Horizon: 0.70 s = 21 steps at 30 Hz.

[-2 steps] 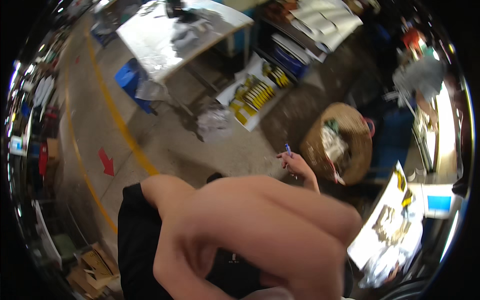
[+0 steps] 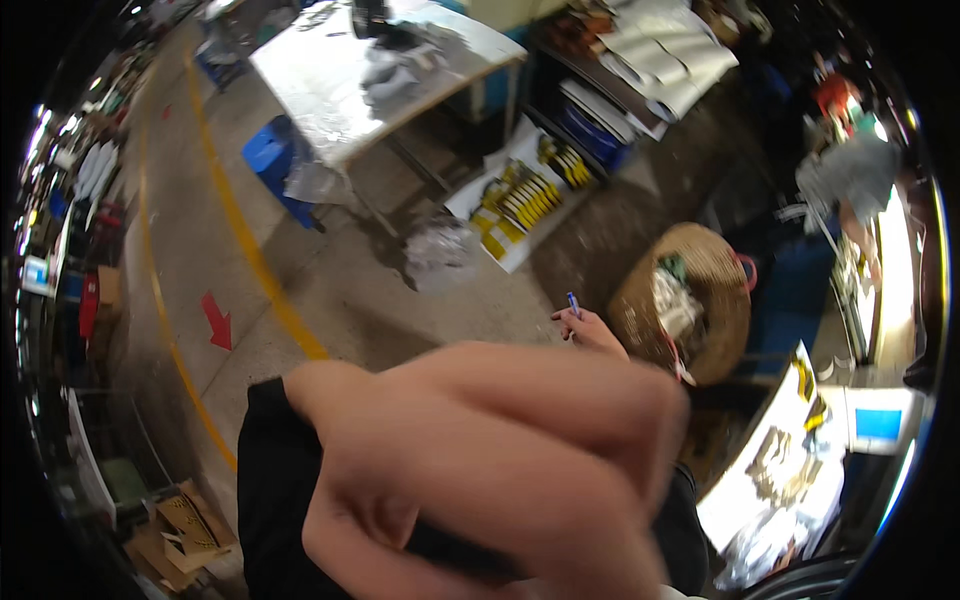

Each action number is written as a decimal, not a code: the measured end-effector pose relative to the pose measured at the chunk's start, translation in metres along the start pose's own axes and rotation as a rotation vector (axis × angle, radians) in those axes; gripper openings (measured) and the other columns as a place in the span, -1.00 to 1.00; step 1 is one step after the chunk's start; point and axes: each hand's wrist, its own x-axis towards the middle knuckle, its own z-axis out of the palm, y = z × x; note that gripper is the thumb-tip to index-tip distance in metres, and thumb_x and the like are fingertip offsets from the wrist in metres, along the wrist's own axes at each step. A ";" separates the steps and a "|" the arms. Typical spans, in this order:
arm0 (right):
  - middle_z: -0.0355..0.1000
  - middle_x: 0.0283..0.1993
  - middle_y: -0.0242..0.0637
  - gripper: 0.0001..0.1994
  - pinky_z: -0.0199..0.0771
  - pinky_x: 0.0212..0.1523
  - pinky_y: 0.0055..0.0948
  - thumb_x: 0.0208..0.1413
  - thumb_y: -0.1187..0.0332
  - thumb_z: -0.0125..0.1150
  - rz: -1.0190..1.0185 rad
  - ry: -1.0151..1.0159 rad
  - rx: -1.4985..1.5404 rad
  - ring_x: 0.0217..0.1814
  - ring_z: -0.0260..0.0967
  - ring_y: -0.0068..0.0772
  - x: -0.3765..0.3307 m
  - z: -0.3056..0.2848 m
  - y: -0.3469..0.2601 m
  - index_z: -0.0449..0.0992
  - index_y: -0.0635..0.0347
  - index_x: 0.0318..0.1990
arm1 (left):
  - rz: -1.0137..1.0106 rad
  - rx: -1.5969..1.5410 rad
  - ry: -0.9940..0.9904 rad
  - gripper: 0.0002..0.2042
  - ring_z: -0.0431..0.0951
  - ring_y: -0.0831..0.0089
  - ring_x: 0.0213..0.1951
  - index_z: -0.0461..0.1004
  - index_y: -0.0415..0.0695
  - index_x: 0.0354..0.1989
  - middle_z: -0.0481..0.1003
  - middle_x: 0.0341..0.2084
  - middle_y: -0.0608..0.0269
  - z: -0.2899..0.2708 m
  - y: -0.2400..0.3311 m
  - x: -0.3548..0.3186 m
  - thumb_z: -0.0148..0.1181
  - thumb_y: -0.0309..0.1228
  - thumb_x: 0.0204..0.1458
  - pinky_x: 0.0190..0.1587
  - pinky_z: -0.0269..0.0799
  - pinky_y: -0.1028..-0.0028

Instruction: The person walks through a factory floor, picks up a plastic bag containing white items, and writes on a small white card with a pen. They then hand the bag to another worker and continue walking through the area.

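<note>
A bare, blurred arm [image 2: 500,450] fills the lower middle of the view, very close to the camera, over my black shirt [image 2: 270,480]. Just above it my right hand [image 2: 592,332] shows, smaller and farther off, closed around a thin blue pen [image 2: 572,303] that points upward. The hand hangs over the concrete floor, left of a round woven basket [image 2: 715,270] that holds pale scraps. My left hand is hidden; only the blurred arm shows, and I cannot tell which arm it is.
A metal-topped table [image 2: 330,90] stands at the back with a blue stool [image 2: 270,150] beside it. A white sheet with yellow and black pieces [image 2: 520,200] and crumpled plastic [image 2: 440,250] lie on the floor. Another person [image 2: 850,175] works at the far right. Cardboard [image 2: 180,530] sits lower left.
</note>
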 end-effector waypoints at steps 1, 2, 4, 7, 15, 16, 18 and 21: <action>0.34 -0.51 -0.53 -0.62 0.09 -0.71 -0.60 0.31 0.06 -0.02 -0.032 0.002 -0.029 -0.71 0.07 -0.71 0.031 0.034 -0.014 0.52 0.17 -0.02 | 0.037 0.105 0.030 -0.84 0.29 0.44 -0.57 0.35 -0.04 -0.46 0.29 -0.51 0.27 -0.011 0.029 -0.013 0.19 -0.34 0.10 -0.51 0.16 0.41; 0.34 -0.51 -0.53 -0.64 0.07 -0.70 -0.60 0.30 0.08 -0.02 0.057 -0.013 -0.162 -0.71 0.05 -0.70 0.056 0.050 -0.031 0.52 0.15 -0.02 | 0.065 0.213 0.065 -0.82 0.28 0.44 -0.57 0.34 -0.04 -0.47 0.28 -0.52 0.26 -0.021 0.057 -0.022 0.20 -0.34 0.09 -0.52 0.16 0.41; 0.36 -0.59 -0.40 -0.64 0.21 -0.69 -0.46 0.22 0.06 0.05 0.044 0.116 -0.320 -0.69 0.21 -0.55 0.108 0.068 0.010 0.55 0.20 -0.21 | 0.022 0.350 0.314 -0.81 0.27 0.43 -0.57 0.31 -0.03 -0.49 0.27 -0.53 0.26 -0.012 0.107 -0.022 0.20 -0.35 0.08 -0.52 0.15 0.40; 0.38 -0.63 -0.32 -0.71 0.24 -0.72 -0.43 0.17 0.12 0.11 0.253 0.055 -0.640 -0.72 0.29 -0.47 0.175 0.090 0.055 0.53 0.18 -0.31 | -0.175 0.610 0.631 -0.85 0.31 0.44 -0.53 0.33 0.01 -0.47 0.29 -0.50 0.28 -0.015 0.197 -0.025 0.19 -0.41 0.07 -0.47 0.20 0.40; 0.51 -0.43 -0.18 -0.66 0.43 -0.44 -0.26 0.15 0.06 0.11 0.638 -0.125 -0.909 -0.46 0.48 -0.24 0.238 0.121 0.078 0.54 0.16 -0.20 | -0.682 1.411 1.154 -0.79 0.35 0.29 -0.35 0.45 -0.16 -0.15 0.35 -0.37 0.20 -0.163 0.307 -0.279 0.00 -0.62 0.05 -0.24 0.33 0.42; 0.52 -0.42 -0.17 -0.65 0.44 -0.42 -0.26 0.15 0.05 0.11 0.630 -0.128 -0.925 -0.44 0.49 -0.24 0.258 0.132 0.066 0.54 0.16 -0.20 | -0.886 1.336 1.352 -0.73 0.40 0.25 -0.26 0.46 -0.14 -0.09 0.39 -0.32 0.15 -0.179 0.313 -0.337 -0.04 -0.63 0.06 -0.17 0.36 0.41; 0.53 -0.39 -0.17 -0.64 0.45 -0.39 -0.24 0.13 0.04 0.12 0.596 -0.155 -0.949 -0.41 0.50 -0.23 0.311 0.165 0.034 0.54 0.16 -0.19 | -1.229 1.408 1.483 -0.65 0.46 0.14 -0.09 0.44 -0.17 0.00 0.45 -0.18 0.04 -0.180 0.316 -0.467 -0.09 -0.66 0.03 -0.01 0.40 0.31; 0.55 -0.36 -0.16 -0.62 0.47 -0.33 -0.22 0.11 0.02 0.14 0.459 -0.274 -1.030 -0.37 0.52 -0.21 0.408 0.244 -0.033 0.54 0.16 -0.17 | -1.770 1.222 1.709 -0.61 0.42 -0.05 0.11 0.39 -0.21 0.10 0.43 0.01 -0.21 -0.110 0.330 -0.620 0.03 -0.53 0.04 0.16 0.35 0.18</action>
